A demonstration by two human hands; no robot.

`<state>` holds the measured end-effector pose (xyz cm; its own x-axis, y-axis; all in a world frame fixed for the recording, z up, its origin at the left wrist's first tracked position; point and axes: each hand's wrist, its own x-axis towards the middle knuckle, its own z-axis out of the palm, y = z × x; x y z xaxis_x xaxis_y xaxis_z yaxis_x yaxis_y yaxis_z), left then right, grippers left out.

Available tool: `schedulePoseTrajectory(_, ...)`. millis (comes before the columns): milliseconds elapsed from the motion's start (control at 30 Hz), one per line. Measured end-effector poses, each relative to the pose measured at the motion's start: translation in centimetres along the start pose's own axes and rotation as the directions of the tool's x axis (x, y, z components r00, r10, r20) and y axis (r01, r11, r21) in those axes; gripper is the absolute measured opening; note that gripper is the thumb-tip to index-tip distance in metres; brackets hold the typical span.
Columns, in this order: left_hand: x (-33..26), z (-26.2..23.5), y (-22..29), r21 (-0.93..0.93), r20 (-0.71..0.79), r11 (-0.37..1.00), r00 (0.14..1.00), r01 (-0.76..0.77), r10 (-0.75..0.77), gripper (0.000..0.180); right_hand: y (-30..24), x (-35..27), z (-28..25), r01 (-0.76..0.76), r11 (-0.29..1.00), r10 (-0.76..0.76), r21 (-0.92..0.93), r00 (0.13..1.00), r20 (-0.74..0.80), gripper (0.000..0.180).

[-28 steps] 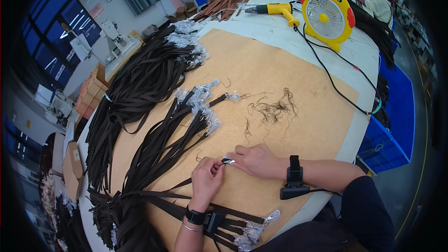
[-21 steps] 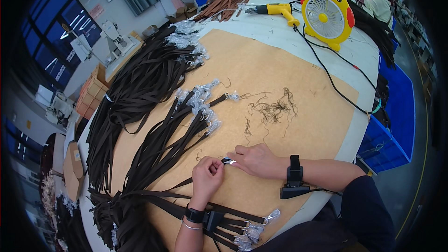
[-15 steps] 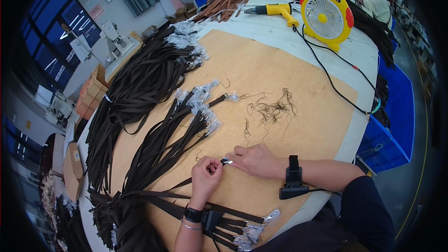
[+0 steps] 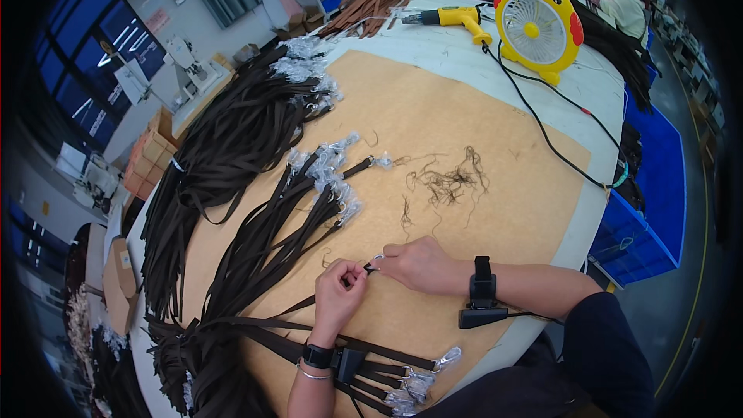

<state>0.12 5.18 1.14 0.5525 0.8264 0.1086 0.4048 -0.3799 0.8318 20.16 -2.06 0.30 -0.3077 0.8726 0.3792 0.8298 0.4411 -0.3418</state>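
A dark brown leather strap (image 4: 255, 316) is lying across the near part of the tan board (image 4: 480, 147), its end being pinched between the left hand (image 4: 338, 294) and right hand (image 4: 418, 265). Right, a blue plastic crate (image 4: 646, 209) is standing, contents hidden.

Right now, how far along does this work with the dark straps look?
Partly done, it seems. A tangle of trimmed loose threads lies on the brown board, and several dark brown straps with wrapped metal clips lie fanned beside it. In hand: the left hand and right hand pinch one strap end between them. Left: probably the big heap of dark straps.
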Motion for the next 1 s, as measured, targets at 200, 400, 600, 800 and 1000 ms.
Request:
schedulePoseTrajectory(200,-0.2,-1.7,-0.5,0.026,0.124,0.999,0.992,-0.03,0.027,0.006,0.9,0.2,-1.5,-0.276,0.935,0.31,0.221,0.94,-0.14,0.025)
schedulePoseTrajectory(400,0.1,-1.8,1.7,0.214,-0.2,0.972,0.97,-0.092,0.136,0.011,2.4,0.2,-1.2,-0.335,0.915,0.316,0.226,0.941,0.117,0.026)
schedulePoseTrajectory(600,-0.2,-1.8,-0.4,0.378,0.042,0.871,0.945,-0.315,0.323,0.018,2.3,0.2,-1.8,-0.3,0.897,0.307,0.325,0.951,0.033,0.018)
schedulePoseTrajectory(800,-0.9,-1.3,1.9,0.211,0.17,0.947,0.963,-0.242,0.208,0.032,2.4,-0.4,-4.6,-0.322,0.879,0.273,0.352,0.944,0.183,0.022)
schedulePoseTrajectory(1000,-0.5,-0.7,1.6,0.137,0.101,0.98,0.986,-0.142,0.129,0.025,2.0,-0.6,-2.7,-0.182,0.943,0.196,0.278,0.98,-0.022,0.028)
